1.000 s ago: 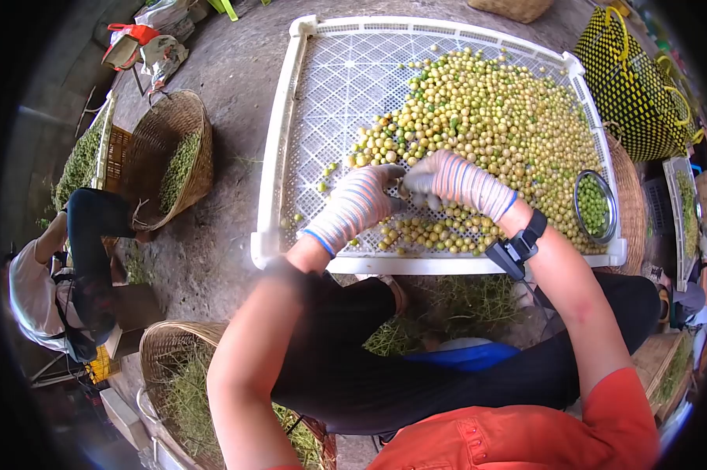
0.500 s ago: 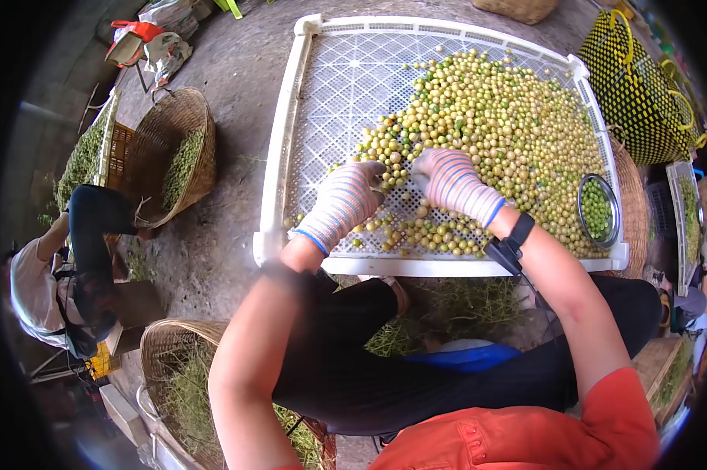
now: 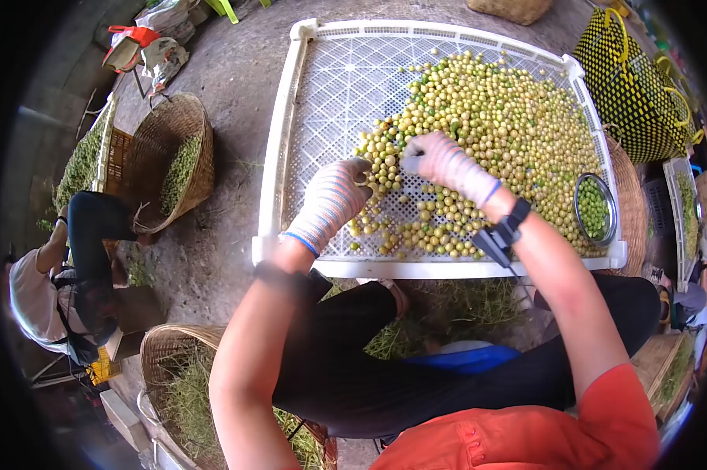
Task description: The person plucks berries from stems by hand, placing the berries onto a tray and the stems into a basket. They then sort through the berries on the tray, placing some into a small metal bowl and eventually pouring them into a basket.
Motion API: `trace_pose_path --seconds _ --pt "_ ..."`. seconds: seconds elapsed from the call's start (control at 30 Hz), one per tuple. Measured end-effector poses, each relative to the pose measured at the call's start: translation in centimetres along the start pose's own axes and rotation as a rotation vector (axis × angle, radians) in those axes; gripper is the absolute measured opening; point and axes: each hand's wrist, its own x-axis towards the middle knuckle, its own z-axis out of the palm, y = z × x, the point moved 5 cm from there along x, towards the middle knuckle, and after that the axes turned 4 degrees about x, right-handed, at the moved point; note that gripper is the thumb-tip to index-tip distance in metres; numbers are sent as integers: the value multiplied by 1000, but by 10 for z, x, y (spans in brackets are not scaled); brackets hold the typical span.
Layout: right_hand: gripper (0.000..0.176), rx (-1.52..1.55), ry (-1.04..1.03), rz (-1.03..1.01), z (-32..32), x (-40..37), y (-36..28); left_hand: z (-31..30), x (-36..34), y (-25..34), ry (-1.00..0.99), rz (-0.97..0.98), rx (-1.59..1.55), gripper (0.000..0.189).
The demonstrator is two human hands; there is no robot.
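A white mesh tray (image 3: 346, 102) holds a spread of small round yellow-green fruits (image 3: 494, 110), some darker green. My left hand (image 3: 331, 197), in a striped knit glove with grey fingertips, is over the tray's left-centre. Its thumb and fingers are apart, beside the fruits at the pile's edge. My right hand (image 3: 451, 166), gloved alike, hovers just right of it, fingertips bent and pressed together. Whether a fruit is between them is hidden. At the tray's right side sits a round metal bowl (image 3: 579, 223) with green fruits (image 3: 594, 207).
A wicker basket (image 3: 205, 157) with green fruits stands left; another basket (image 3: 154, 337) with stems is lower left. A person (image 3: 48, 290) sits at far left. A black-and-yellow woven bag (image 3: 627, 94) stands at right. Stems (image 3: 479, 301) lie below the tray.
My right hand has moved slightly left and up over the fruits. My left hand has shifted a little left and down, its thumb and fingers now wider apart.
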Motion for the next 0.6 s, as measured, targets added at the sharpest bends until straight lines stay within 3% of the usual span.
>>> trace_pose_path --seconds 0.03,0.1,0.17,0.23,0.27,0.3,0.37,0.43,0.47,0.5,0.53,0.6 --pt "12 -21 -111 -108 5 0 22 -1 0 -1 29 15 -12 39" --pt "23 205 -279 -143 -21 -46 -18 -1 -1 2 52 31 2 38" --pt "23 -80 -740 -368 -19 -90 -21 -3 3 12 124 50 43 38" --pt "25 -237 -838 -225 -39 -112 -29 1 10 31 21 -1 31 37" --pt "30 -384 -941 -87 -46 -121 -25 3 12 49 29 108 152 38" --pt "26 -455 -714 -176 -52 -104 -4 7 13 65 40 214 273 40" --pt "26 -378 -90 -126 -80 -64 4 28 21 91 60 392 441 58" --pt "31 -484 167 -224 -89 -34 14 53 32 107 139 607 480 63" --pt "34 -542 133 -179 -85 -18 26 68 42 107 139 637 505 63" --pt "22 -668 190 -346 -79 -11 33 77 50 107 139 667 530 64" --pt "21 -678 150 -203 -81 -1 41 75 52 107 -7 599 557 62" --pt "16 -837 -38 -27 -81 3 37 67 48 94 4 561 579 62"
